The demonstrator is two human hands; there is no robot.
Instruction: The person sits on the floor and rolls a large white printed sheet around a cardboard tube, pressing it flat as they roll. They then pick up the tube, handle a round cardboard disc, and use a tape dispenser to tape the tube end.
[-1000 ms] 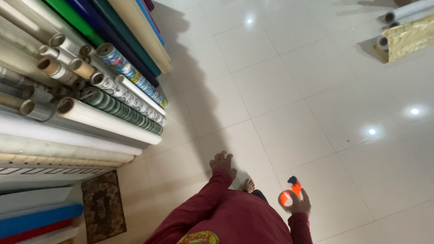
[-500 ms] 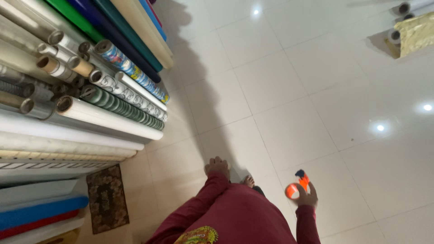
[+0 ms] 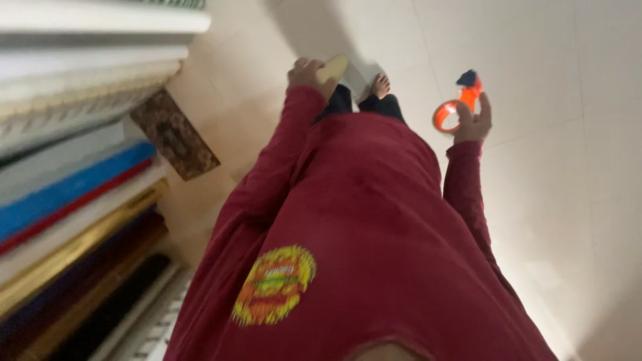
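Note:
My right hand (image 3: 473, 122) hangs at my side and grips an orange tape dispenser (image 3: 456, 105) with a dark tip, held out over the pale tiled floor. My left hand (image 3: 304, 72) is closed around a small cream-coloured object (image 3: 332, 68), possibly a roll; blur hides what it is. Both arms are in dark red sleeves, and my red shirt with a round yellow print (image 3: 274, 286) fills the lower middle of the view. A bare foot (image 3: 380, 85) shows below the shirt hem.
Stacked rolls of material (image 3: 73, 167) in white, blue, red, gold and dark colours lie along the left side. A small patterned brown mat (image 3: 175, 134) rests on the floor beside them. Glossy beige floor tiles (image 3: 568, 167) spread out to the right.
The view has tipped sharply downward onto my body, so the rolls' ends and the far floor have left the frame. My left hand now shows a cream object in it; the right still holds the dispenser.

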